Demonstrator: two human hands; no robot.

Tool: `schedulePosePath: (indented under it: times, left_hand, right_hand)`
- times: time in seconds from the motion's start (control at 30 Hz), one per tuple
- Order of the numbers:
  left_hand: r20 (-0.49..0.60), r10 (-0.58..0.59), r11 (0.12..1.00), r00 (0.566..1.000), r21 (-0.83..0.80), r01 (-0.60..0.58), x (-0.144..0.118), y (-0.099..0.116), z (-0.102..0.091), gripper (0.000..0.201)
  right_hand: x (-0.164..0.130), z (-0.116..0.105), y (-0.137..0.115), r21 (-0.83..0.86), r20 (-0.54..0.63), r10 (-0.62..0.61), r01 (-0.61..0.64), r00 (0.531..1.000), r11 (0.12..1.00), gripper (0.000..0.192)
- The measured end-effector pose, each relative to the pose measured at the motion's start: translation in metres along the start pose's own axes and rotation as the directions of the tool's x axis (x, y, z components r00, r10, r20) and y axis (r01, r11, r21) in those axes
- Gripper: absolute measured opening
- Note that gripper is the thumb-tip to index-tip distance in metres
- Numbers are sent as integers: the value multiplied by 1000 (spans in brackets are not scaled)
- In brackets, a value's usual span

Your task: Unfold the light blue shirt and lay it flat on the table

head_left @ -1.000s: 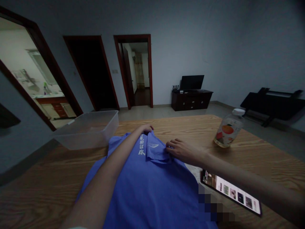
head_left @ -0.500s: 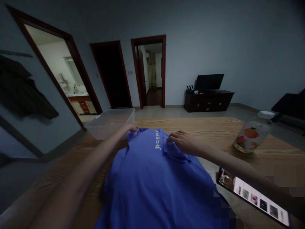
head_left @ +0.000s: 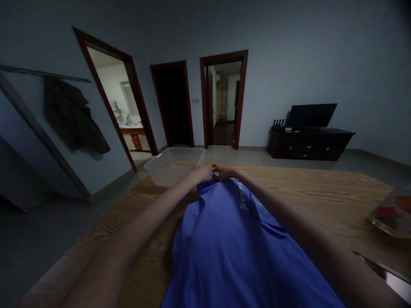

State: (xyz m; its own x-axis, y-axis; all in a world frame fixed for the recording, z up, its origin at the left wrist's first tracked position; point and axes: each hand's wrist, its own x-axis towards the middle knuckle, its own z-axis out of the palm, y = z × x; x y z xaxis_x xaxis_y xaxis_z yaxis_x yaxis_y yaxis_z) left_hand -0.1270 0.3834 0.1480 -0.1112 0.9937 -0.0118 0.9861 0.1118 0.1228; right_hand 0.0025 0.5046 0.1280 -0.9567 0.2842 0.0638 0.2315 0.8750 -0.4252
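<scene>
A blue shirt (head_left: 221,239) with white lettering down one side lies spread on the wooden table, its near part running out of the picture. At its far edge, which looks like the collar, my left hand (head_left: 203,174) is closed on the cloth. Close beside it, my right hand (head_left: 224,172) has its fingers curled over the same edge, gripping the fabric. The fingertips of both hands are partly hidden. My right forearm crosses over part of the lettering.
Just beyond my left hand is a clear plastic bin (head_left: 173,167) on the table (head_left: 314,192). At the right edge are a plastic bottle (head_left: 390,214), cut off by the frame, and a phone (head_left: 396,282). A dark cabinet (head_left: 308,143) stands across the room.
My right hand has moved left from the lettered side to the collar, beside my left hand. The view has turned left, so the bottle and phone sit farther right.
</scene>
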Motion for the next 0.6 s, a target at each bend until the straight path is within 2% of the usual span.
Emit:
schedulePosePath:
  times: [0.13,0.2,0.27,0.33,0.4,0.5,0.6]
  left_hand:
    - [-70,116,990,991,-77,-121,-12,-14,-41,32]
    - [-93,121,980,988,-147,-134,-22,-21,-51,35]
    - [-111,95,966,989,-229,-118,-33,-28,-53,43]
    - [-108,75,942,991,-317,-106,-43,-33,-50,57]
    - [-71,106,908,992,-400,-126,-53,-36,-46,66]
    - [10,206,858,979,-483,-175,-63,-40,-47,58]
    - [38,255,850,966,-485,-205,-69,-46,-54,49]
  right_hand:
    - [13,-12,7,193,-12,-69,70,998,979,43]
    - [14,-23,10,256,-36,-94,100,995,962,37]
    - [11,-35,11,298,-66,-105,120,992,947,30]
    - [4,-48,11,325,-102,-116,143,988,935,32]
    - [-4,-59,12,338,-135,-123,162,983,927,35]
    - [-17,-72,13,326,-183,-111,167,977,931,36]
    - [-26,-79,15,276,-245,-84,152,966,949,36]
